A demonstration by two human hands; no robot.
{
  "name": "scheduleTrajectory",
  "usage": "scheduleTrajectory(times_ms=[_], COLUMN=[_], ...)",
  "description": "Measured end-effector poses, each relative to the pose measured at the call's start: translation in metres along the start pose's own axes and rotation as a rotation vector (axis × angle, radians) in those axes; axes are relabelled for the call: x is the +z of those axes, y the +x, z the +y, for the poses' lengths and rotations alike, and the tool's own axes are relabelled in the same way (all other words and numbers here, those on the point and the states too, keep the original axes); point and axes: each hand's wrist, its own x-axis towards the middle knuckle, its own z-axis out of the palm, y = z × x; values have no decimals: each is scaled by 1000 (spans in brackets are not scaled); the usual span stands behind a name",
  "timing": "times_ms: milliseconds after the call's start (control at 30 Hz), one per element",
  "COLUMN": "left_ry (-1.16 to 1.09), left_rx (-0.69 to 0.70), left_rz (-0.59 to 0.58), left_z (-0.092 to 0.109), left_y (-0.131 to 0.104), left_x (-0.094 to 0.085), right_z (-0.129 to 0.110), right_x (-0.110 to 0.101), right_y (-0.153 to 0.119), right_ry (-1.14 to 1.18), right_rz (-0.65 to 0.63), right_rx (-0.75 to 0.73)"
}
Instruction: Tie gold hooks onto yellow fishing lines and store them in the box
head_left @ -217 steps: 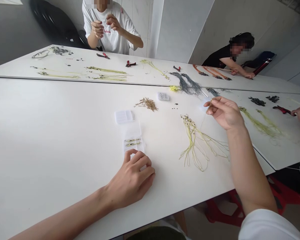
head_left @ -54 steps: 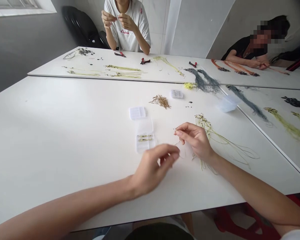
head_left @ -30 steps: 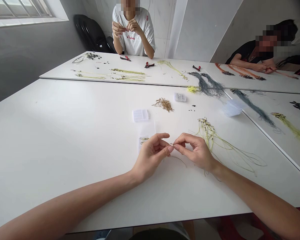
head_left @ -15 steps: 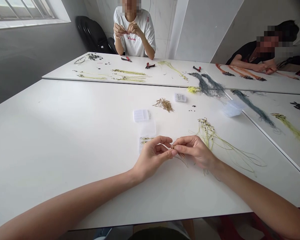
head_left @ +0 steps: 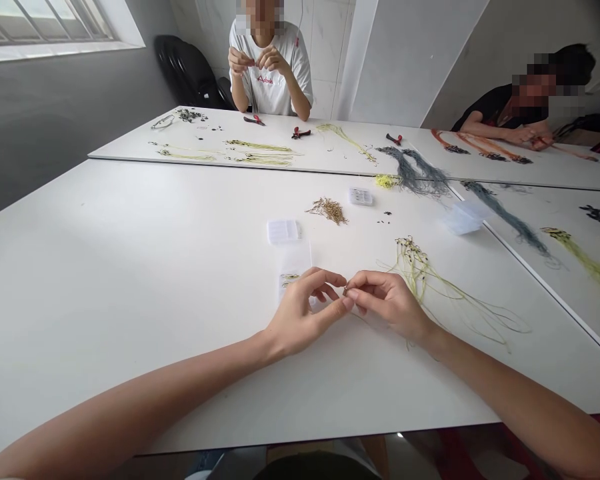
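My left hand (head_left: 303,310) and my right hand (head_left: 393,303) meet above the near table, fingertips almost touching. Between them is a tiny copper-brown fishing hook (head_left: 345,291), mostly covered by the fingers. Thumb and index finger of my right hand pinch it; the left thumb and index fingertip close on its other side. A thin line trails faintly below the fingers. Partly behind my left hand lies an open clear plastic box (head_left: 281,293) with hooks inside. Beyond my right hand is a bundle of yellow-green fishing lines (head_left: 423,273) with dark hooks at one end.
Farther off lie a pile of golden hooks (head_left: 330,209), a closed clear box (head_left: 283,231), a small filled box (head_left: 361,196) and stacked clear boxes (head_left: 464,217). Grey line bundles (head_left: 413,167) cross the table joint. Two people sit opposite, near pliers (head_left: 301,133).
The copper-coloured pieces that showed below my fingertips are now mostly hidden in them. My hands stay in nearly the same place, and the view has shifted slightly.
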Motion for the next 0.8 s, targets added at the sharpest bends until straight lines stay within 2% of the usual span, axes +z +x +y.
scheduleTrajectory(times_ms=[133, 333, 633, 800], left_ry=[62, 92, 156, 159], left_rx=[-32, -87, -42, -31], left_rz=[7, -8, 29, 14], left_z=[6, 9, 6, 4], left_y=[1, 4, 5, 5], left_x=[-4, -6, -6, -5], right_z=[-3, -4, -2, 2], right_x=[5, 4, 2, 6], right_y=[-5, -9, 0, 0], right_ry=[-146, -148, 126, 160], right_rz=[8, 29, -62, -36], right_rx=[-52, -39, 74, 73])
